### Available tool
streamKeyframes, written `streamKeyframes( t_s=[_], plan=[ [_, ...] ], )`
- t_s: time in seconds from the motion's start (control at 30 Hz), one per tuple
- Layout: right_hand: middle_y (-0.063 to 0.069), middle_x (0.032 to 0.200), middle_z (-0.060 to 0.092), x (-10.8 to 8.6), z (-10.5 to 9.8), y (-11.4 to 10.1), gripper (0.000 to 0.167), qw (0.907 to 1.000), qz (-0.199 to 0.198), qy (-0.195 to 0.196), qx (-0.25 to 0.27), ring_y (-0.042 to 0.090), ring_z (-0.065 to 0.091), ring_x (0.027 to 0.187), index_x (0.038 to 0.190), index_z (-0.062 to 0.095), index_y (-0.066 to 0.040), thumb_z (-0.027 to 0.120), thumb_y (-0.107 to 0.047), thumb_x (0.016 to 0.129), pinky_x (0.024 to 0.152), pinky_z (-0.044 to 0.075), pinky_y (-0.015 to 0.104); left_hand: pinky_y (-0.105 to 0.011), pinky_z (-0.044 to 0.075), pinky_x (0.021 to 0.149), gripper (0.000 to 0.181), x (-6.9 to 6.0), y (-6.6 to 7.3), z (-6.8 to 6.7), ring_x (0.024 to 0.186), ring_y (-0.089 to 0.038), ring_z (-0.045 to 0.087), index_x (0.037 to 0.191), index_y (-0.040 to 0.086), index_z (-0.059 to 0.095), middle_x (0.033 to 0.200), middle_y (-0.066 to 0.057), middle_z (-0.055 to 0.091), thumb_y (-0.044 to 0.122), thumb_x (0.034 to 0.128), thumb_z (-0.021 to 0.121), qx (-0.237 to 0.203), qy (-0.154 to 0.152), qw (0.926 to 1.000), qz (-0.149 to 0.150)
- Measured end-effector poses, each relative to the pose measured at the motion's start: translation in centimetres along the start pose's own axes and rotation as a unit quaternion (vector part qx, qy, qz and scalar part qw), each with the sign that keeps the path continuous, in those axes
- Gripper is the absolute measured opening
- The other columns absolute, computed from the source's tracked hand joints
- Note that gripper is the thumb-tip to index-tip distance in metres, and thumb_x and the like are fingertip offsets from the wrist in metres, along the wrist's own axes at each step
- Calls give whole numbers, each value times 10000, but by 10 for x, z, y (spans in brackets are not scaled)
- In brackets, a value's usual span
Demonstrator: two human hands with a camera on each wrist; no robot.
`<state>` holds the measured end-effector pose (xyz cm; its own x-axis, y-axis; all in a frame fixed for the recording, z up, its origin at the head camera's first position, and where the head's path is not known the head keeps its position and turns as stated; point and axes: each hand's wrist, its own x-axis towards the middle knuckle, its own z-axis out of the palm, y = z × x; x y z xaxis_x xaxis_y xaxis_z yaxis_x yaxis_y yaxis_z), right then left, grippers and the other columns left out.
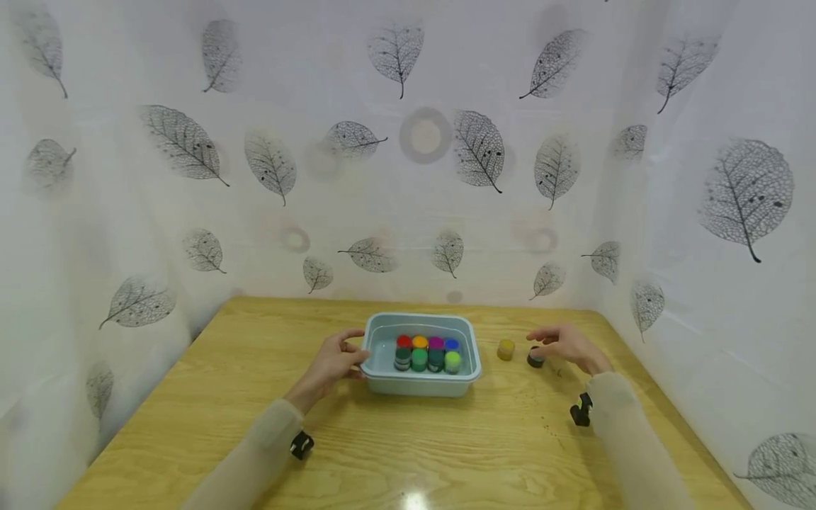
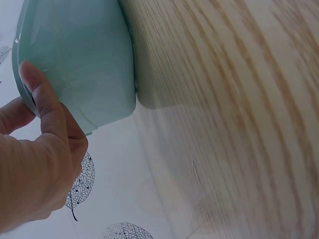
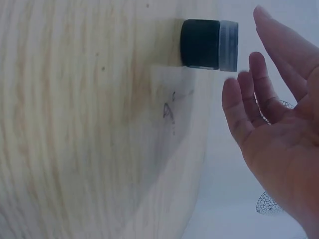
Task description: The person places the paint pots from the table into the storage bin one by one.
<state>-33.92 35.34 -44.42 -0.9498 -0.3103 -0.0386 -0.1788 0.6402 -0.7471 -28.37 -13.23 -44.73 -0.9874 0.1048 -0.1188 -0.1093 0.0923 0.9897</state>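
A pale blue-green plastic basin (image 1: 417, 387) sits mid-table with several small paint jars (image 1: 435, 343) in two rows inside, among them red, orange, purple, blue and green ones. My left hand (image 1: 333, 363) pinches the basin's left rim; in the left wrist view the thumb and fingers of that hand (image 2: 50, 144) bracket the rim. A dark jar (image 1: 534, 360) with a clear lid stands upright on the table to the right. Just above it hovers my right hand (image 1: 569, 346). In the right wrist view its fingers (image 3: 232, 107) are spread and apart from the dark jar (image 3: 200, 45).
A yellow jar (image 1: 506, 350) stands between the basin and the dark jar. The wooden table (image 1: 255, 425) carries some small dark marks near the right hand. A white leaf-print curtain (image 1: 382, 198) surrounds the table's back and sides.
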Motion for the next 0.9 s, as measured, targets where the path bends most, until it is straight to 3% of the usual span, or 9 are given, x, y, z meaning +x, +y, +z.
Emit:
streamKeyframes(
  t_s=[0.23, 0.5, 0.63, 0.9],
  plan=[
    [283, 1247, 601, -2, 5, 10, 516, 9991, -9, -384, 167, 294, 629, 1045, 1300, 558, 83, 744, -88, 850, 827, 577, 310, -331, 614, 600, 531, -2, 2, 1, 792, -240, 663, 1414, -4, 450, 922, -118, 548, 12, 919, 644, 70, -63, 9999, 107],
    [324, 1295, 546, 1, 3, 13, 556, 9980, -69, -610, 127, 380, 591, 1127, 1311, 527, 107, 749, -40, 823, 912, 564, 379, -333, 613, 588, 524, 0, -1, 0, 741, -203, 649, 1404, -2, 463, 905, -125, 556, -5, 912, 644, 50, -26, 9999, 120],
    [314, 1285, 552, -1, 3, 15, 555, 9981, 76, -569, 231, 343, 604, 1102, 1314, 520, 112, 744, -52, 833, 885, 571, 339, -340, 613, 587, 517, 4, -2, 2, 728, -199, 649, 1393, 6, 478, 899, -131, 565, -11, 905, 648, 26, -6, 9999, 144],
    [291, 1364, 512, -2, 4, 7, 593, 9991, 138, -332, 226, 332, 585, 1151, 1361, 519, 48, 739, -218, 879, 928, 542, 366, -352, 616, 592, 509, 4, -4, 1, 725, -196, 653, 1390, 23, 488, 904, -132, 586, -10, 908, 649, 59, 42, 9999, 96]
  ],
)
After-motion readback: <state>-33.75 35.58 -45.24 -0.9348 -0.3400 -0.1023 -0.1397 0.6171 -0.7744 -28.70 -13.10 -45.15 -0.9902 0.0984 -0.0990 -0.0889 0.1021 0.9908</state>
